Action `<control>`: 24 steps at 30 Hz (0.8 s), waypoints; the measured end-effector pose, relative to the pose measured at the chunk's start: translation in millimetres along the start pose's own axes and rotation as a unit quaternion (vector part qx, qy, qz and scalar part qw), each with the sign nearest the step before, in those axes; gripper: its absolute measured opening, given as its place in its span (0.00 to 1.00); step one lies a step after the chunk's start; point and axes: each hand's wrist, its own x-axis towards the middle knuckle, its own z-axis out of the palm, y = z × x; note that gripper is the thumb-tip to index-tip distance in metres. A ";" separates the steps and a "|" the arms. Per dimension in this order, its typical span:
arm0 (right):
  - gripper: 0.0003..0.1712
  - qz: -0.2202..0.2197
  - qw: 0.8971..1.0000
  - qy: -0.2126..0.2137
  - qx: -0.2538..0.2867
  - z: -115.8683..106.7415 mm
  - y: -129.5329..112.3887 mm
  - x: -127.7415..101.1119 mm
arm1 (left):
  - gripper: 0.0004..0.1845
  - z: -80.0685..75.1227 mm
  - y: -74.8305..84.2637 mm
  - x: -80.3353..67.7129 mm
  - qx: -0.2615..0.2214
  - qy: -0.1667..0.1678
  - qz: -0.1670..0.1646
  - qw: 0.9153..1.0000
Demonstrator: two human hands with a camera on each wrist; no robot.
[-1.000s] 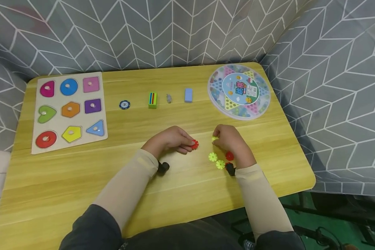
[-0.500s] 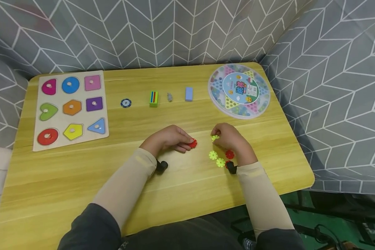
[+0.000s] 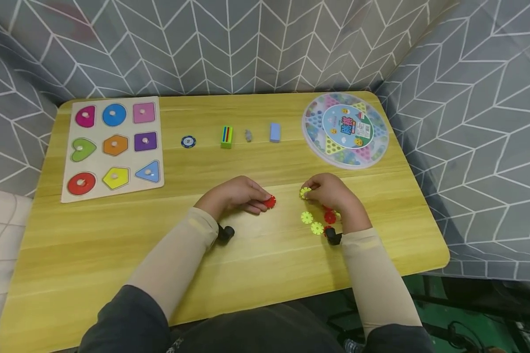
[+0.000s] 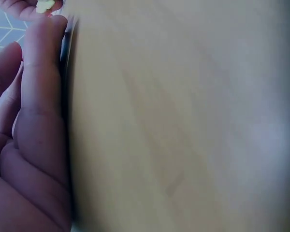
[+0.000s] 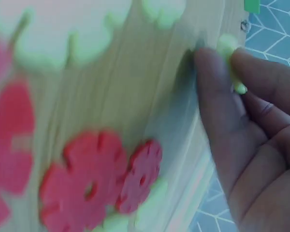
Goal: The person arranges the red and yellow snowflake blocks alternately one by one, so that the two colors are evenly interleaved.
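My left hand [image 3: 235, 195] pinches a red notched plastic disc [image 3: 271, 201] between thumb and fingers, low over the table. A yellow-green disc [image 3: 305, 192] of the same kind is pinched at the fingertips of my right hand [image 3: 329, 192]. Under and beside the right wrist lie loose discs: yellow-green ones, such as this disc [image 3: 306, 217], and red ones, such as this disc [image 3: 330, 216]. The right wrist view shows the held yellow-green disc [image 5: 227, 43] edge-on, with slotted red discs [image 5: 89, 188] nearby. In the left wrist view the palm [image 4: 38, 140] hides the red disc.
A shape puzzle board [image 3: 131, 162] lies at the back left. Along the back stand a poker chip [image 3: 188, 141], a green block with coloured stripes [image 3: 226, 137], a small grey figure [image 3: 248, 135], a blue block [image 3: 275, 132] and a round Chinese checkers box [image 3: 345, 130].
The head view has shifted, so the table things appear further right. The yellow-green disc in my right hand now shows more of its face. Both hands keep their discs, slightly further apart.
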 end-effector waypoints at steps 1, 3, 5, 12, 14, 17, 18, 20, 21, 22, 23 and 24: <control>0.14 0.003 1.000 -0.009 0.028 1.7 -1.8 0.6 | 0.13 -2.8 -1.5 -3.3 -0.001 0.002 0.001 1.000; 0.15 0.013 0.995 -0.028 0.092 6.1 -6.0 2.2 | 0.13 -9.3 -4.7 -10.9 -0.006 0.010 0.003 1.000; 0.16 0.021 0.989 -0.041 0.143 11.6 -10.9 4.5 | 0.14 -16.5 -8.2 -18.9 -0.013 0.016 0.003 1.000; 0.17 0.018 0.970 -0.075 0.232 37.6 -39.2 14.6 | 0.16 -48.2 -20.8 -54.0 -0.045 0.053 -0.001 0.998; 0.18 0.008 0.969 -0.082 0.233 46.8 -50.1 18.3 | 0.16 -57.3 -23.7 -67.0 -0.054 0.066 -0.001 0.996; 0.18 -0.002 0.970 -0.096 0.225 60.5 -68.6 23.8 | 0.16 -71.0 -27.8 -86.1 -0.063 0.084 -0.002 0.995; 0.17 -0.003 0.970 -0.100 0.223 65.2 -75.3 25.5 | 0.16 -76.0 -29.5 -91.9 -0.065 0.090 -0.001 0.994; 0.17 -0.010 0.970 -0.109 0.217 74.9 -88.7 29.0 | 0.16 -85.4 -33.1 -103.8 -0.064 0.106 -0.001 0.992; 0.17 -0.015 0.970 -0.115 0.215 80.0 -95.3 30.9 | 0.16 -89.8 -35.2 -109.8 -0.062 0.115 -0.003 0.991; 0.17 -0.019 0.969 -0.120 0.213 85.2 -102.2 32.6 | 0.16 -94.4 -37.5 -115.6 -0.060 0.125 -0.005 0.990; 0.17 -0.022 0.969 -0.124 0.211 90.5 -109.5 34.2 | 0.16 -98.7 -39.9 -121.2 -0.056 0.132 -0.007 0.990; 0.17 -0.025 0.969 -0.128 0.210 96.2 -116.3 36.0 | 0.16 -102.6 -42.5 -127.1 -0.054 0.140 -0.011 0.989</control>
